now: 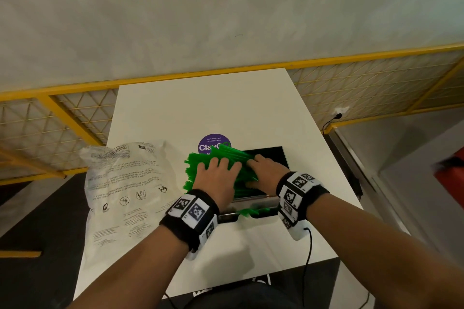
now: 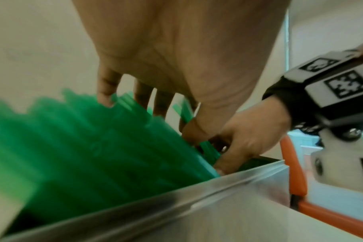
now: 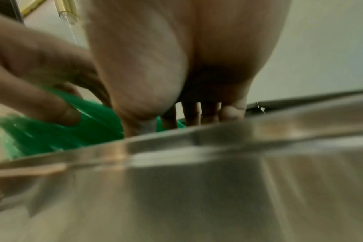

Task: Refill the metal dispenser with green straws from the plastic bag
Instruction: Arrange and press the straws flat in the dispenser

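A thick bundle of green straws (image 1: 197, 162) (image 2: 72, 147) (image 3: 52, 135) lies slanted over the open top of the metal dispenser (image 1: 272, 155) (image 2: 197, 204) (image 3: 218, 163) on the white table (image 1: 200, 108). My left hand (image 1: 216, 175) (image 2: 176, 49) (image 3: 31, 65) rests on top of the bundle with its fingers spread and straight. At the bundle's right end, my right hand (image 1: 263, 170) (image 2: 249, 131) (image 3: 176, 49) holds the straws between thumb and curled fingers, just inside the dispenser. A few straws (image 1: 248, 212) show in the front tray. The crumpled plastic bag (image 1: 125, 183) lies to the left.
A purple round sticker (image 1: 213, 144) sits on the table behind the straws. Yellow railing with wire mesh (image 1: 75, 118) runs behind the table. A black cable (image 1: 308, 246) hangs from my right wrist. An orange chair frame (image 2: 296, 163) stands to the right.
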